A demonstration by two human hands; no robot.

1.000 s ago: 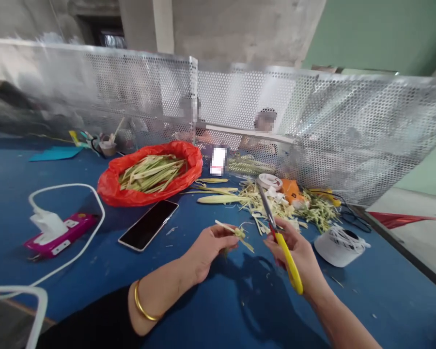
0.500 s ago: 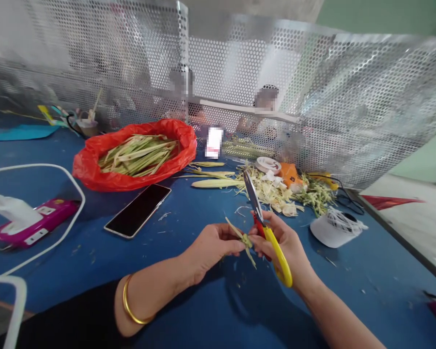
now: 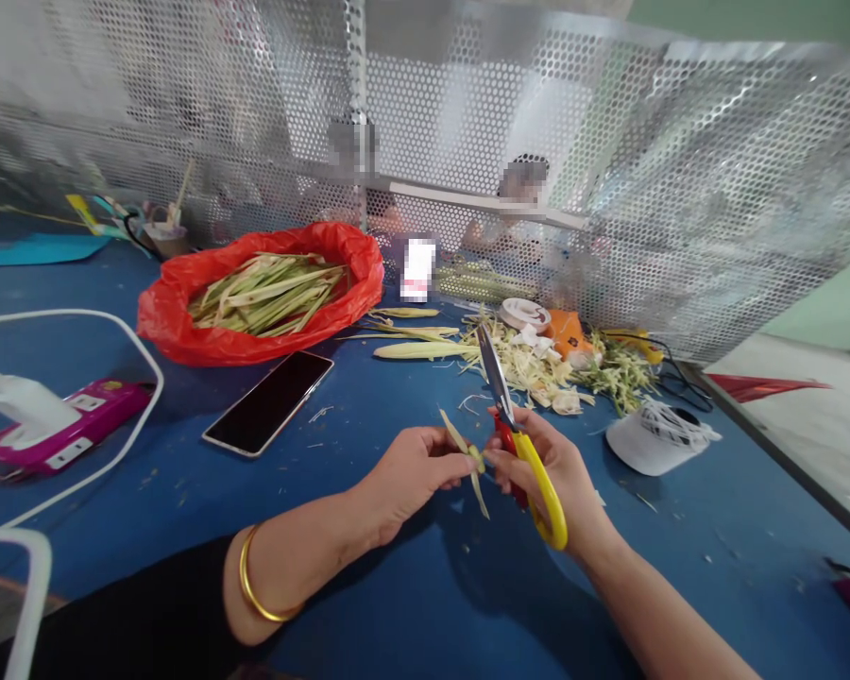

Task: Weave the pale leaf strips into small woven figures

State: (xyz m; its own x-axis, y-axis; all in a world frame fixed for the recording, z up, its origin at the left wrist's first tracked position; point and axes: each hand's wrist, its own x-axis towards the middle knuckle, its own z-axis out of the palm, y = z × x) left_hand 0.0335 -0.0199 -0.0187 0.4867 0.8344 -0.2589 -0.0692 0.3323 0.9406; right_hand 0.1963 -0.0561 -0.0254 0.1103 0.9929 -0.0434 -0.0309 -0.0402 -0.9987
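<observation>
Between thumb and fingers, my left hand (image 3: 421, 467) pinches a small knotted piece of pale green leaf strip (image 3: 474, 458), whose ends stick out above and below. Close beside it, my right hand (image 3: 549, 463) holds scissors (image 3: 531, 458) with one yellow and one red handle. The blades point up and away, and look closed. Right thumb and fingertip come close to the knot; whether they touch it I cannot tell. Beyond my hands lie long leaf strips (image 3: 425, 350) and a heap of pale trimmings (image 3: 538, 373).
At the back left, a red plastic bag (image 3: 177, 326) holds many green strips. A black-screened phone (image 3: 269, 404), a purple power strip (image 3: 106, 420) and its white cable lie left. A white visor (image 3: 655, 439) and a tape roll (image 3: 524, 314) sit right. Perforated metal (image 3: 453, 123) closes the back.
The gap between my right fingertips and the knotted strip has widened slightly. The strip has turned a little in my left fingers. The scissors stay in my right hand.
</observation>
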